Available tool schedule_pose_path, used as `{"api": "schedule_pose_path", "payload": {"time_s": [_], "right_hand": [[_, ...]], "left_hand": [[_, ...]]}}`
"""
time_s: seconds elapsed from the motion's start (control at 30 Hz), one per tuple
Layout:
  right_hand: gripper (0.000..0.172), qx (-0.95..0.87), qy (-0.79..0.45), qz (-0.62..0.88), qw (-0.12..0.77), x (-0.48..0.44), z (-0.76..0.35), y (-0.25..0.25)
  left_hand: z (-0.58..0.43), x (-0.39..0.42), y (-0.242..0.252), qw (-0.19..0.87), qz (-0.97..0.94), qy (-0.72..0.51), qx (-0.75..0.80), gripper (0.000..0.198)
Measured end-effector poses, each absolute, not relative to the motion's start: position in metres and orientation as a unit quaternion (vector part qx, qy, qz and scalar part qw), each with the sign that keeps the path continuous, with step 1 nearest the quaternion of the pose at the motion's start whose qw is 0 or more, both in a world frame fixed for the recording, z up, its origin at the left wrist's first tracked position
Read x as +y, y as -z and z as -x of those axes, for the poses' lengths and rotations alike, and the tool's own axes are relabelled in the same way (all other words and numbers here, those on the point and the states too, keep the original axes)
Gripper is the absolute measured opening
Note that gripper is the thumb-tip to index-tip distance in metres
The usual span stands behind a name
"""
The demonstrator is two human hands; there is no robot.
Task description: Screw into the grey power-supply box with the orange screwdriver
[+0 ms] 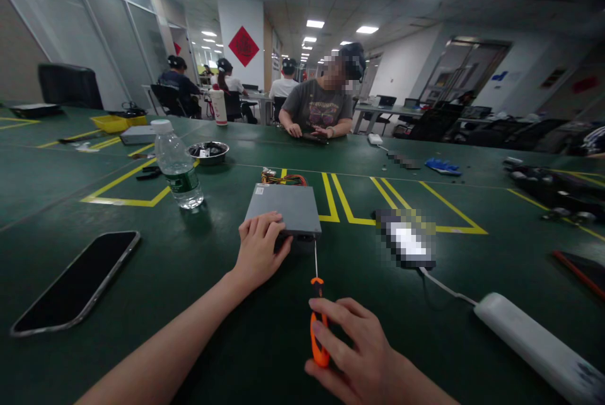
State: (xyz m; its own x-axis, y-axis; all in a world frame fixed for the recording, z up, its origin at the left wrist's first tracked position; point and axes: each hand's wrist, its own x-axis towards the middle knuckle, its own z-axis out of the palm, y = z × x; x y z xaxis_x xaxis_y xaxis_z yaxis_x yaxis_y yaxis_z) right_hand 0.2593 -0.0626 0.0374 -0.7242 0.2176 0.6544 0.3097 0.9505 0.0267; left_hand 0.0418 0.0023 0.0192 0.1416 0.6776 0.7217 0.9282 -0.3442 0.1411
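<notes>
A grey metal computer power supply [297, 206] lies flat on the green table, its bundle of coloured cables [288, 179] at the far side. My left hand [261, 244] grips its near left corner, fingers on top and thumb against the front face. In my right hand [352, 342] is an orange and black screwdriver [318, 323], held by the handle between thumb and fingers. Its thin shaft points away from me, and the tip meets the near right corner of the power supply. Whether the tip sits in a screw is too small to tell.
Left of the power supply stands a water bottle [177, 169], with a metal bowl [210, 152] behind it. A dark phone [78, 282] lies at left. On the right, a lit phone [406, 241] is cabled to a white power bank [534, 342]. Across the table sits a person [321, 102].
</notes>
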Motion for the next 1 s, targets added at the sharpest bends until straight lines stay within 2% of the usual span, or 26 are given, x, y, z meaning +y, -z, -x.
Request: {"api": "schedule_pose_path", "payload": {"time_s": [0.13, 0.37, 0.57, 0.77, 1.0], "right_hand": [[0.024, -0.909, 0.054, 0.162, 0.379, -0.0635, -0.2602, -0.0335], [0.028, -0.939, 0.042, 0.144, 0.311, -0.0642, -0.2607, -0.0382], [0.022, -0.908, 0.041, 0.163, 0.384, -0.0659, -0.2622, -0.0352], [0.029, -0.939, 0.032, 0.138, 0.314, -0.0653, -0.2612, -0.0393], [0.013, -0.918, 0.042, 0.142, 0.369, -0.0662, -0.2595, -0.0363]], "left_hand": [[-0.0418, 0.0017, -0.0197, 0.169, 0.736, 0.364, -0.545, 0.016], [-0.0418, 0.0012, -0.0202, 0.167, 0.736, 0.363, -0.546, 0.016], [-0.0417, 0.0017, -0.0197, 0.167, 0.736, 0.363, -0.546, 0.016], [-0.0414, 0.0019, -0.0183, 0.168, 0.736, 0.363, -0.546, 0.018], [-0.0413, 0.0023, -0.0182, 0.165, 0.736, 0.362, -0.548, 0.018]]}}
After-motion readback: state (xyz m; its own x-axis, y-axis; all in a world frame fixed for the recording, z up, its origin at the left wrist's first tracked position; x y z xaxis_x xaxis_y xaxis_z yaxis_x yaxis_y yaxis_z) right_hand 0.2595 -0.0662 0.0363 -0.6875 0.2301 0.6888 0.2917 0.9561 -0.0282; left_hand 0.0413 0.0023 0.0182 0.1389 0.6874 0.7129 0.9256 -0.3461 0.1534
